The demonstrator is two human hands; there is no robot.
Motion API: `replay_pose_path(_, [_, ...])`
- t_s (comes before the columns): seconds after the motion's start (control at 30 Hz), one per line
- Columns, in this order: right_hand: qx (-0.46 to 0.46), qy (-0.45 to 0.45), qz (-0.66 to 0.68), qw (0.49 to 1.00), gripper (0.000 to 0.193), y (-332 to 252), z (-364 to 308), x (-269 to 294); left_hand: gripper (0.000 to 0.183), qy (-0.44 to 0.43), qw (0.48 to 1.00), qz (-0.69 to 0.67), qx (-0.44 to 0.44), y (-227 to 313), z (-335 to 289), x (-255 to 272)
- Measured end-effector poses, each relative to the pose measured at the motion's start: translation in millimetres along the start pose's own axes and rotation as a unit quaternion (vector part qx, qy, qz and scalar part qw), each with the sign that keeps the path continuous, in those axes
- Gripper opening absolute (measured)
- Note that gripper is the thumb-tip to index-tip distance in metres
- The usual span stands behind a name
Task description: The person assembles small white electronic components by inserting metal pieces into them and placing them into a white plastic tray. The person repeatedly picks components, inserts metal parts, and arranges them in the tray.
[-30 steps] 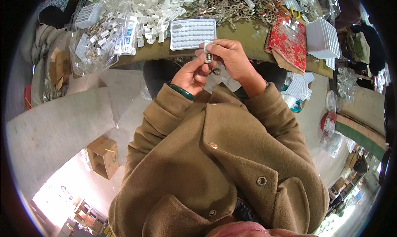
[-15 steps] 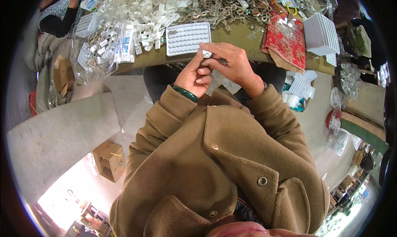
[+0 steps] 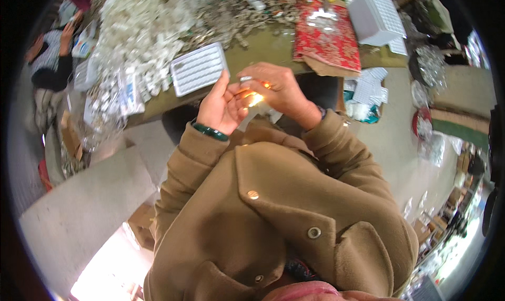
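Observation:
Both of my hands are raised together in front of my chest, just off the table's near edge. My right hand pinches a small white plastic piece between thumb and fingers. A bright yellow light glows beneath those fingers, and its source cannot be made out. My left hand, with a dark green bangle at the wrist, is beside it, palm up, thumb stretched out and fingers apart. Just beyond the left hand lies a white tray with rows of round pockets.
Heaped white plastic pieces cover the table's far left, beside a pile of brownish linked parts. A red patterned cloth and stacked white trays are at right. Another person's hand shows far left.
The yellow light has come on between my hands. My left hand has let go of the white piece and opened; my right hand keeps it. The view has turned, shifting the table.

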State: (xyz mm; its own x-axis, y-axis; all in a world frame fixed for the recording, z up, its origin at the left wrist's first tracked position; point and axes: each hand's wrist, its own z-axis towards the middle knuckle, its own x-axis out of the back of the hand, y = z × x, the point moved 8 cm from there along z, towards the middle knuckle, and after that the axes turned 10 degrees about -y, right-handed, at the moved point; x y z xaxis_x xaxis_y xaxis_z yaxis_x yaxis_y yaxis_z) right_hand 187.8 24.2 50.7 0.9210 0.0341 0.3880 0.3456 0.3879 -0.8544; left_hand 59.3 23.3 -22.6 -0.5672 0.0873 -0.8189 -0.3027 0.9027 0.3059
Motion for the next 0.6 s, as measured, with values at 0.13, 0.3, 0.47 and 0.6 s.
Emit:
replay_pose_path(0.13, [-0.054,0.013,0.061,0.997,0.021,8,-26,6,0.028,0.033,0.997,0.068,-0.002,-14,12,-4])
replay_pose_path(0.3, [-0.147,0.019,0.089,0.985,0.025,22,-56,31,0.022,-0.012,0.986,0.166,0.014,-24,22,-22])
replay_pose_path(0.47, [-0.175,0.169,-0.168,0.955,0.01,34,-60,120,0.022,-0.027,0.92,0.387,-0.058,-11,27,-40])
replay_pose_path(0.6, [-0.169,0.16,-0.317,0.92,0.011,48,-40,144,0.022,0.023,0.736,0.639,-0.222,5,21,-62])
